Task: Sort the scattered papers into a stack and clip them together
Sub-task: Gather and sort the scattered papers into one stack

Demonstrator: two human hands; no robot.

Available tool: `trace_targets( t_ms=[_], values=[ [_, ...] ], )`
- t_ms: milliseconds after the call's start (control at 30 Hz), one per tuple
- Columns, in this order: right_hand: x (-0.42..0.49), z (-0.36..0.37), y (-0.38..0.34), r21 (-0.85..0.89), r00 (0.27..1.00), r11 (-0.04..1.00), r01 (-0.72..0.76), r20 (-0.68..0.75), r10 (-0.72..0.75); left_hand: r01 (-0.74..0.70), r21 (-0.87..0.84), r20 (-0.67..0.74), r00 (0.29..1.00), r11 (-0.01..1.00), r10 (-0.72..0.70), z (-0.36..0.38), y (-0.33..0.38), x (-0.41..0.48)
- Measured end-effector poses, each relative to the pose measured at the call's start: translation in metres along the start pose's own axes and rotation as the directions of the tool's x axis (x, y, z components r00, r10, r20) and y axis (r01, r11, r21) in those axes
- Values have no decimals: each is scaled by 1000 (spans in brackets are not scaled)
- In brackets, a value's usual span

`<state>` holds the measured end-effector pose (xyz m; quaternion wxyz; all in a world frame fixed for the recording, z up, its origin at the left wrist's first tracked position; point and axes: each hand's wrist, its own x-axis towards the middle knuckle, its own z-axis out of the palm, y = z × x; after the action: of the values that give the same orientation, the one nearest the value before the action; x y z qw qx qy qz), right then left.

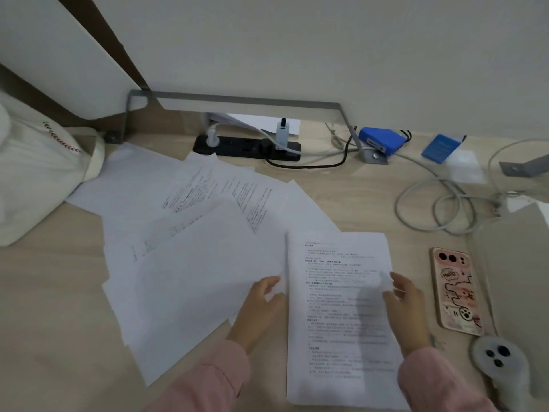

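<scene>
**Stack begun at near right; loose sheets not yet gathered**

Nearest, two pink sleeves (pixel 214 379) are seen entering from the bottom edge.

- Stack (pixel 335 322): laid squarely on the desk (pixel 44 322) at the near right, printed side up. It is judged to be placed there as the collecting pile, close to the body and apart from the mess.
- Right hand (pixel 408 307): its fingers are curled on the stack's right edge, and the top sheet appears to be pinched and slightly lifted. The edge is blurred, so how many sheets are held cannot be told. The grip is probably meant to steady the pile or open it for the next page.
- Left hand (pixel 264 295): the near corner of a loose sheet (pixel 208 263) is pinched between thumb and curled fingers, just beside the stack's left edge. The sheet is judged to be on its way across.
- Scattered papers (pixel 190 197): fanned and overlapping to the left and beyond, some printed, some blank side up, at mixed angles. Most of the sorting is judged undone.
- No clip can be made out anywhere.

Off to the right, a phone (pixel 456 292) in a pink case is lying face down, with a white controller (pixel 493 356) nearer. Looped cables (pixel 439 203) are seen beyond it.

Farthest back, a black power strip (pixel 237 145), a blue box (pixel 381 138) and a metal rail (pixel 237 100) are set against the wall (pixel 326 40). A cloth bag (pixel 38 173) is slumped at the far left, touching the outermost sheet.
</scene>
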<state>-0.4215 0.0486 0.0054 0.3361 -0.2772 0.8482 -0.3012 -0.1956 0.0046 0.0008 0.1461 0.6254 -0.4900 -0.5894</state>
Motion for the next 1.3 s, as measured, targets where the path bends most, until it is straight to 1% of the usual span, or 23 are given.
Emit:
trace_targets(
  t_ms=[100,200,300,400,467,533,567,600,667,700,767,833,900,1000,1033,1067,1100,1133,1167,1200,1233,1267,1300],
  values=[
    [-5,21,-19,-13,991,996,83,107,-81,-53,82,-91,994,995,61,-27,-16,-9],
    [-14,52,-42,-16,955,983,180,242,-171,-36,223,-201,976,974,82,-64,-43,-18],
    [-25,90,-64,-14,897,972,233,389,-209,34,419,-243,967,907,77,-100,-70,-28],
    [-29,125,-80,-51,856,963,266,472,-212,112,582,-221,975,805,24,-125,-93,-37],
    [-29,143,-86,-111,863,962,249,477,-168,112,673,-164,986,731,0,-135,-108,-41],
    [-27,155,-87,-187,888,953,237,440,-134,62,771,-87,996,634,8,-143,-120,-42],
    [-27,159,-87,-222,898,947,233,422,-122,53,792,-70,998,609,4,-147,-128,-39],
    [-26,162,-87,-236,904,945,225,412,-113,44,813,-80,996,581,36,-150,-133,-38],
    [-27,167,-88,-208,909,964,166,411,-67,20,855,-67,995,518,71,-153,-138,-38],
    [-29,169,-89,-202,911,969,139,410,-45,-16,875,-32,995,484,90,-152,-139,-39],
    [-31,170,-87,-222,917,965,140,396,-41,-59,911,12,993,409,118,-147,-138,-41],
    [-36,173,-86,-229,931,963,139,361,-49,-122,920,76,988,372,136,-147,-142,-40],
    [-44,175,-87,-168,935,978,123,350,-57,-133,929,96,988,345,122,-149,-143,-39],
    [-56,177,-90,55,925,998,10,378,-30,-180,908,132,980,378,151,-155,-132,-37],
    [-59,177,-90,124,926,992,-28,378,-21,-200,888,125,972,415,201,-158,-127,-38],
    [-62,177,-90,170,929,984,-50,370,-16,-215,860,125,968,463,216,-161,-123,-38],
    [-63,177,-88,194,935,979,-63,354,-10,-218,813,98,965,540,242,-166,-123,-39],
    [-65,176,-86,210,943,975,-73,334,-2,-193,738,74,976,647,207,-173,-120,-40],
    [-66,176,-81,217,952,973,-82,305,12,-165,643,31,981,748,190,-180,-117,-38],
    [-66,177,-77,224,961,970,-90,274,26,-126,498,-32,986,858,164,-188,-112,-37],
    [-66,177,-73,226,970,969,-99,240,43,-73,313,-60,994,947,97,-198,-106,-37],
    [-66,178,-70,224,976,969,-107,211,59,-16,107,-62,998,994,23,-208,-99,-36],
    [-66,178,-68,219,979,969,-112,191,70,31,-107,-53,998,994,-37,-218,-92,-35]
  ],
)
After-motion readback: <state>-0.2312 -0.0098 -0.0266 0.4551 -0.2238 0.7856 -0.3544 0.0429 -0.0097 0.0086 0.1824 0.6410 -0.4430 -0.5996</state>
